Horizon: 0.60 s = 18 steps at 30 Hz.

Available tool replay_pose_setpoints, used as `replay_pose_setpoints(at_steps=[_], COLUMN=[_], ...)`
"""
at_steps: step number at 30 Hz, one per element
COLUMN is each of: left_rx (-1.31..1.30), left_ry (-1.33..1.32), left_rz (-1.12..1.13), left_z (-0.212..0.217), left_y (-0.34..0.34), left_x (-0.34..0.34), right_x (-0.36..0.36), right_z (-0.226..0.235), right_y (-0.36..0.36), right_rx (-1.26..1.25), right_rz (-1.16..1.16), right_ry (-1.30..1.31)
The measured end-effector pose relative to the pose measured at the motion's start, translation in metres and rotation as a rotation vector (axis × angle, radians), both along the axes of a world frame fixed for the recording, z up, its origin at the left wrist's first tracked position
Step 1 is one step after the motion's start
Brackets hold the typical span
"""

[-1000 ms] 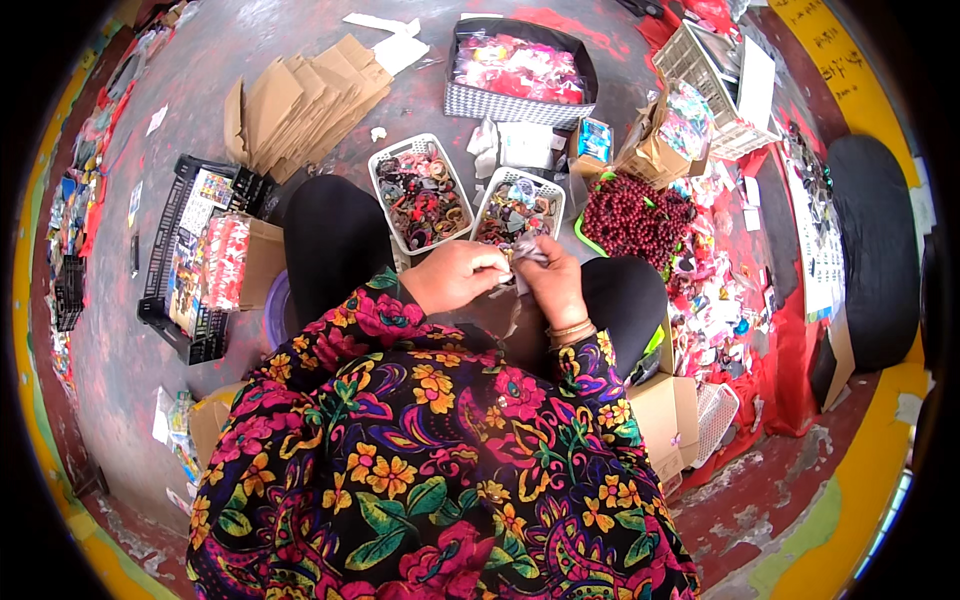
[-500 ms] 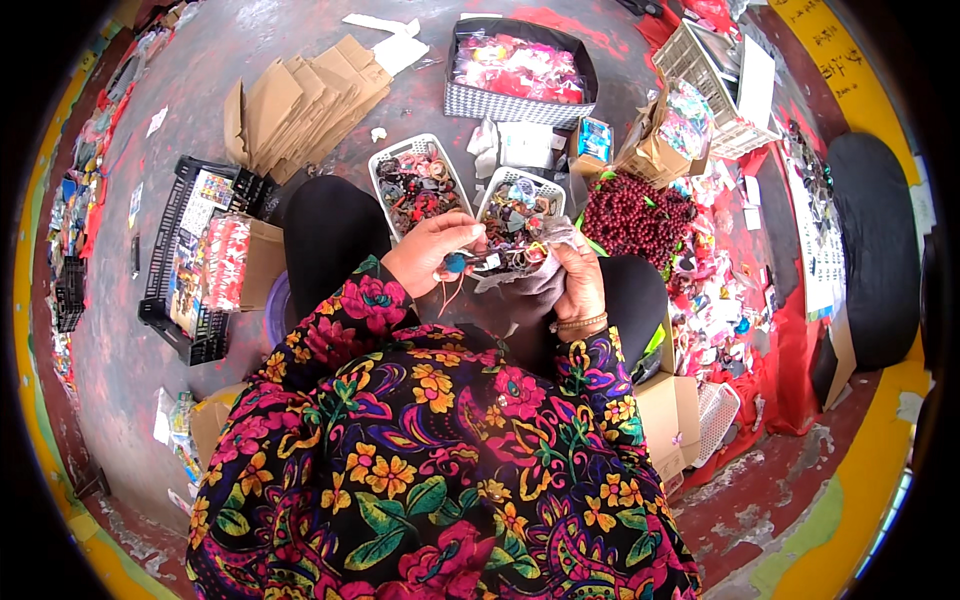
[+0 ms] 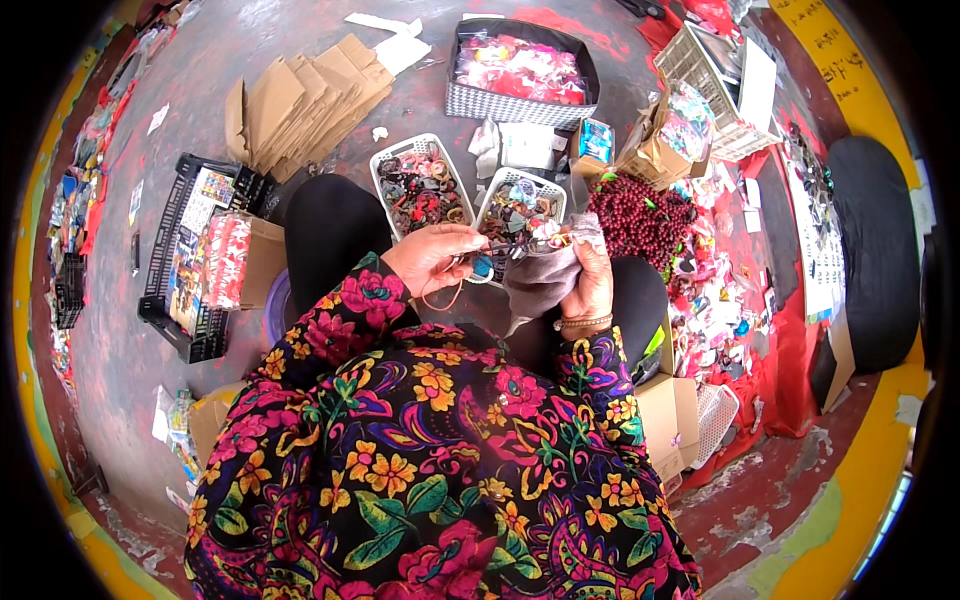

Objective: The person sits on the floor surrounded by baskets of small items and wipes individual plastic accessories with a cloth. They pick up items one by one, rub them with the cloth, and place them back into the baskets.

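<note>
My left hand (image 3: 432,258) is closed, thumb and fingertips pinching a hair tie. The tie's thin pinkish elastic loop (image 3: 442,304) hangs under the fingers. A round teal-blue piece (image 3: 482,267) shows just right of them; whether it belongs to that tie I cannot tell. My right hand (image 3: 590,285) grips a grey cloth (image 3: 540,280) that drapes toward the middle. Small colourful pieces show at the cloth's upper edge. Beyond my hands stand two white baskets of hair ties, the left basket (image 3: 462,178) and the right basket (image 3: 560,190), whose near part is partly hidden by my hands.
Dark red beaded strands (image 3: 640,220) lie in a heap beside my right knee. Behind the baskets is a checked bin (image 3: 520,104) of pink packets. Flattened cardboard boxes (image 3: 310,95) lean at the far left; a black crate (image 3: 180,260) stands left, and scattered small goods cover red cloth at right.
My left hand has turned, and the elastic loop now hangs open below it. The teal piece has shifted right. My right hand has lifted slightly, and the grey cloth bunches and hangs lower.
</note>
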State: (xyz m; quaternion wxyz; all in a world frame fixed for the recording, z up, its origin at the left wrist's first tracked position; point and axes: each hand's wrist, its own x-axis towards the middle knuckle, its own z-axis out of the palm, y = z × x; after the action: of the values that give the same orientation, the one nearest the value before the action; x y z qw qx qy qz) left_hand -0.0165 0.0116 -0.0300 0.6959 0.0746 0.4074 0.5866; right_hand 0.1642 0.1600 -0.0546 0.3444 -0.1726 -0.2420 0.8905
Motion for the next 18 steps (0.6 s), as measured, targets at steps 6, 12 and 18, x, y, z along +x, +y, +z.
replay_pose_setpoints(at_steps=[6,12,18], left_rx=[-0.050,0.057,0.142], left_ry=[0.004,0.074,0.283], left_rz=[0.052,-0.162,-0.257], left_z=[-0.002,0.001,0.006], left_y=[0.000,0.003,0.008], left_x=[0.001,0.005,0.021], right_x=[0.003,-0.002,-0.006], right_z=[-0.011,0.003,-0.001], right_y=[0.008,0.000,-0.005], right_rx=[-0.015,-0.002,0.045], right_rz=[-0.053,0.134,0.296], right_ry=[0.006,-0.036,-0.190])
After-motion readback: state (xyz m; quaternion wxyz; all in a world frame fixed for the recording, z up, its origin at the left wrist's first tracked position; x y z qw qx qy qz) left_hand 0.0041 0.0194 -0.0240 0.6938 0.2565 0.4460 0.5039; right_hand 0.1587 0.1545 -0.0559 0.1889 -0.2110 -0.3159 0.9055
